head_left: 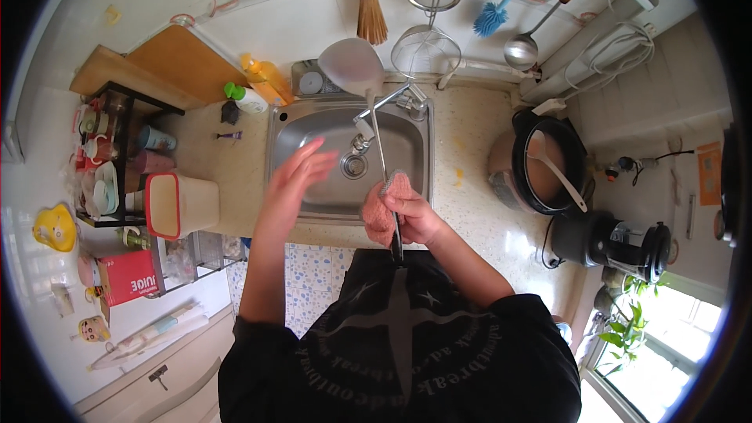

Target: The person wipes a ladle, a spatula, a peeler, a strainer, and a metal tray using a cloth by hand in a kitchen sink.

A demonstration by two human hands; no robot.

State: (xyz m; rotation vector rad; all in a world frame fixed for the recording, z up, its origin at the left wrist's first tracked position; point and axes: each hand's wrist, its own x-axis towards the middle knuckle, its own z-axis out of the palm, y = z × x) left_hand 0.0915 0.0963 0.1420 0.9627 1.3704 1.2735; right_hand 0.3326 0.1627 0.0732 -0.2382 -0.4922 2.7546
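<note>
My right hand (414,216) is closed around a pink cloth (379,220) and the dark handle of a long metal wok spatula (379,135). The spatula's broad blade (351,64) points away from me, over the back rim of the steel sink. Its shaft crosses above the basin, and the handle's end reaches my black shirt. My left hand (299,179) is raised over the left part of the stainless steel sink (282,200), fingers spread and slightly blurred, holding nothing. The chrome faucet (382,103) stands behind, partly crossed by the shaft.
Left of the sink stand pump bottles (267,79) and a white bin with a red rim (200,205). A black pot (564,158) with a spoon and a blender (611,244) stand right. A brush (371,17), strainer (426,53) and ladle (521,50) hang at the back wall.
</note>
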